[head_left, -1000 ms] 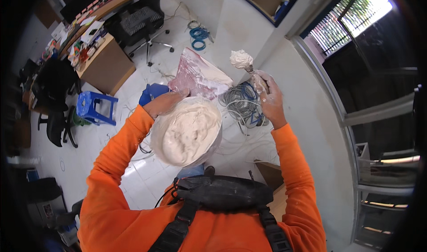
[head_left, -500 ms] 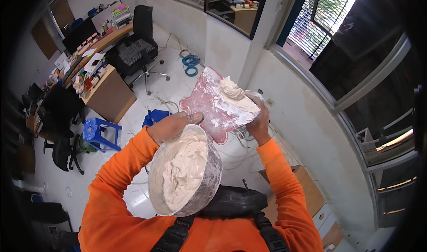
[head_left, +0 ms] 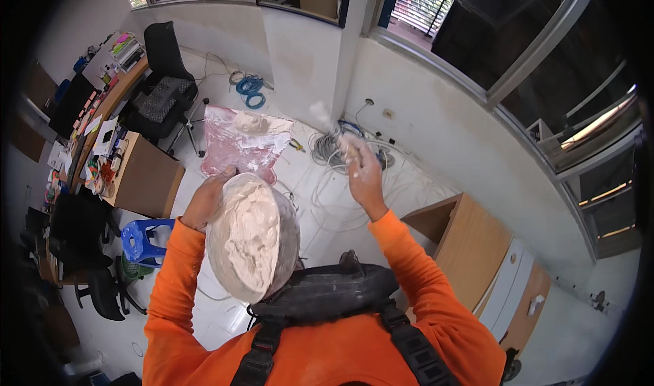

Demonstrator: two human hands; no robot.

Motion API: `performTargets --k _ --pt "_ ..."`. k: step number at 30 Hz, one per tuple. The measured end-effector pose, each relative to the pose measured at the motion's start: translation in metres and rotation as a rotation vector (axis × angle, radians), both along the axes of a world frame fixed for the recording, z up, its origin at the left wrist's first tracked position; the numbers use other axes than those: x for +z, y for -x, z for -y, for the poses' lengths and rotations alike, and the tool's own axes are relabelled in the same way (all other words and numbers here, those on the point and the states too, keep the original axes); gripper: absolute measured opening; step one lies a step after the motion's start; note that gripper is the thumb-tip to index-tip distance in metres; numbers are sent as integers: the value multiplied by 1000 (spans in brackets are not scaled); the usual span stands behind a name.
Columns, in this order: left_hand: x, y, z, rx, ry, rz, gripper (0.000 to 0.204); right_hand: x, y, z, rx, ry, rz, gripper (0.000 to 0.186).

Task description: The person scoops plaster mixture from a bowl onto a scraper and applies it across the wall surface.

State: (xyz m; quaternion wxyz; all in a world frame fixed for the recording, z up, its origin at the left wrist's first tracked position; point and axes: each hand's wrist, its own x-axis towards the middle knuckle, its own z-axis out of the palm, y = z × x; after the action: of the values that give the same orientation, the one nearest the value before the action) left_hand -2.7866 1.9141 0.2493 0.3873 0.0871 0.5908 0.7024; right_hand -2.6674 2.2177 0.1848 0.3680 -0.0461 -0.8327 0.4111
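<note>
My left hand [head_left: 206, 198] grips the rim of a round metal bowl [head_left: 286, 233] filled with thick white paste [head_left: 248, 239]. The bowl is tilted toward me at chest height. My right hand [head_left: 364, 175], smeared with white, is raised ahead of me and shut on a small scraper [head_left: 325, 119] that carries paste; the blade is blurred. It points at the foot of the white wall column [head_left: 306, 59]. Between my hands, on the floor below, lies a pink plastic sheet [head_left: 238, 151] with white lumps on it.
Tangled grey cables [head_left: 327, 147] and a blue cable coil [head_left: 251, 86] lie by the wall. A blue stool [head_left: 144, 239], a wooden desk [head_left: 143, 178] and a black office chair [head_left: 160, 93] stand at left. A wooden cabinet [head_left: 470, 250] is at right under the windows.
My right hand has swung right, away from above the pink sheet, toward the wall column. The bowl has stayed in my left hand and tipped closer to my chest.
</note>
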Motion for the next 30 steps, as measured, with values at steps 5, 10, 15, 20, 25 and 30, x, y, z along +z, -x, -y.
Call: performTargets --k 5,10,15,20,25,30 --pt "-40 20 -3 75 49 -142 41 36 7 39 161 613 -44 31" --pt "-100 57 -14 244 -45 73 42 45 3 41 269 258 254 27" --pt "-174 79 -38 401 97 -256 39 31 31 17 323 -353 343 27" --pt "-192 77 -111 784 256 -421 47 56 67 -28 293 -492 456 21" --pt "-152 70 -161 840 122 -188 40 55 126 -62 263 -684 617 16" --pt "-152 77 -190 855 162 -396 40 51 156 -64 550 -896 472 12"
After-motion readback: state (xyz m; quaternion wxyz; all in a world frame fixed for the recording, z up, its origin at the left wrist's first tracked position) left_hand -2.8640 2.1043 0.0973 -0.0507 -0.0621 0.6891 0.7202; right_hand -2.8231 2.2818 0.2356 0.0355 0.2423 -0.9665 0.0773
